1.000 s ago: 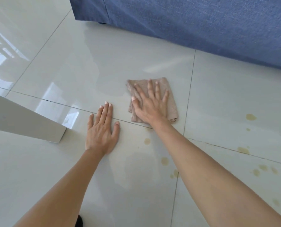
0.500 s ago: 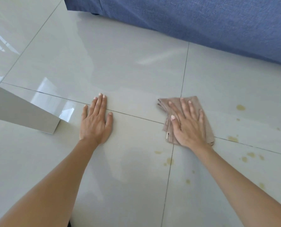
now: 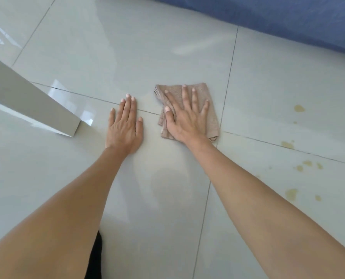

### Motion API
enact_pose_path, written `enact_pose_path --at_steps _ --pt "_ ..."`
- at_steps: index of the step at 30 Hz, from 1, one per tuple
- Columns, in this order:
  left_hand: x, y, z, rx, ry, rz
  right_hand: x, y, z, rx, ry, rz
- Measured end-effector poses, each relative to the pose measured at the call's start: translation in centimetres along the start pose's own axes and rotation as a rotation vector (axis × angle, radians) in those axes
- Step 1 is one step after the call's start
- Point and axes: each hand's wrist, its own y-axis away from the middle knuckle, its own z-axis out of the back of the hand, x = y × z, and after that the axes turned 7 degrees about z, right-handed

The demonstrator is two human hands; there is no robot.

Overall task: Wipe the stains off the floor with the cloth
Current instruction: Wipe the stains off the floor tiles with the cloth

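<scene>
A folded beige cloth (image 3: 212,121) lies on the glossy pale tile floor (image 3: 127,47), just left of a crossing of tile joints. My right hand (image 3: 185,121) presses flat on it with fingers spread, covering most of it. My left hand (image 3: 125,129) rests palm-down on the bare tile just left of the cloth, holding nothing. Several yellow-brown stains dot the tiles to the right: one far spot (image 3: 298,108), one at the joint line (image 3: 287,144), a small cluster (image 3: 307,164), and a nearer blotch (image 3: 291,193).
A white slanted furniture panel (image 3: 26,101) meets the floor at left, close to my left hand. Blue fabric furniture (image 3: 268,17) runs along the far right edge. A dark piece of my clothing (image 3: 95,258) shows at the bottom.
My right hand slid the cloth right and toward me across the tile joint, then back left and away. The spots near that joint no longer show. My left hand stayed planted.
</scene>
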Motion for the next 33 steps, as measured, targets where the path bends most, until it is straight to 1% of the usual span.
enact_pose_path --at_steps 5,8,11,14,17,20,24,28,31,33 --pt "-0.2 3.3 -0.5 -0.003 -0.034 0.004 1.5 5.8 -0.8 -0.023 -0.041 0.107" --pt "-1.2 4.1 -0.9 0.007 -0.031 0.038 0.7 11.0 -1.5 -0.038 -0.061 0.126" --pt "-2.8 4.8 -1.4 0.018 -0.024 0.066 -1.9 15.7 -1.7 -0.017 -0.017 0.110" --pt "-4.9 5.6 -1.9 0.038 0.003 0.067 -5.6 19.9 -1.4 -0.005 0.015 0.055" --pt "-5.9 6.4 -2.4 0.044 0.001 0.069 -9.5 22.1 -0.8 -0.003 0.032 -0.011" --pt "-5.6 6.5 -2.7 0.039 -0.024 0.062 -12.2 21.7 -0.1 -0.006 0.038 -0.080" --pt "-5.6 6.1 -3.0 0.011 -0.036 0.063 -13.1 19.0 0.1 -0.017 0.053 -0.196" --pt "-5.4 6.2 -3.0 0.015 -0.048 0.057 -12.1 15.1 0.2 -0.026 -0.002 -0.297" --pt "-5.5 6.3 -2.7 0.034 -0.032 0.028 -10.0 13.0 0.3 -0.025 -0.037 -0.323" --pt "-5.2 6.5 -2.4 0.040 -0.016 -0.037 -8.3 12.4 0.3 -0.023 -0.042 -0.307"
